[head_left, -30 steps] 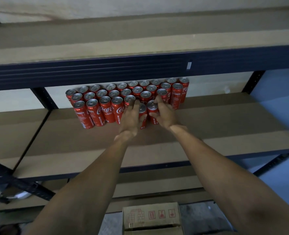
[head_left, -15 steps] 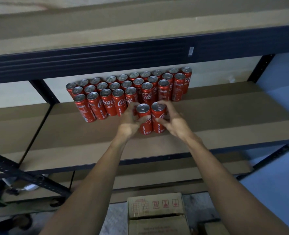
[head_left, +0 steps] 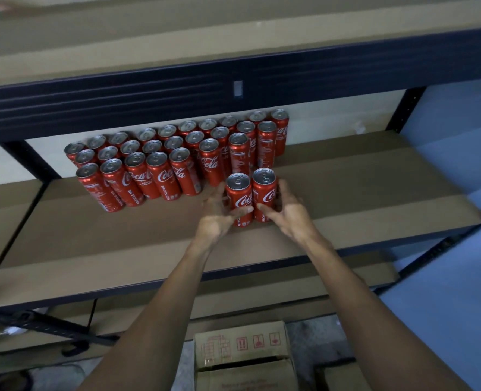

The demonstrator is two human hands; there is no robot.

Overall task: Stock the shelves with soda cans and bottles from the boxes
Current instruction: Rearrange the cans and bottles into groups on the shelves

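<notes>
Single view: one wide-angle camera worn on the head, facing forward and down at a shelving rack from arm's reach.

- Top of field: the dark beam (head_left: 177,88) of the upper shelf, seen from just above its level, running higher to the right.
- Centre: the middle shelf (head_left: 360,193), seen from above. The left hand (head_left: 215,218) and right hand (head_left: 291,215) grip the front cans (head_left: 239,197) here.
- Bottom edge: both forearms enter here. A cardboard box (head_left: 242,342) on the floor lies almost directly below the lens.
</notes>
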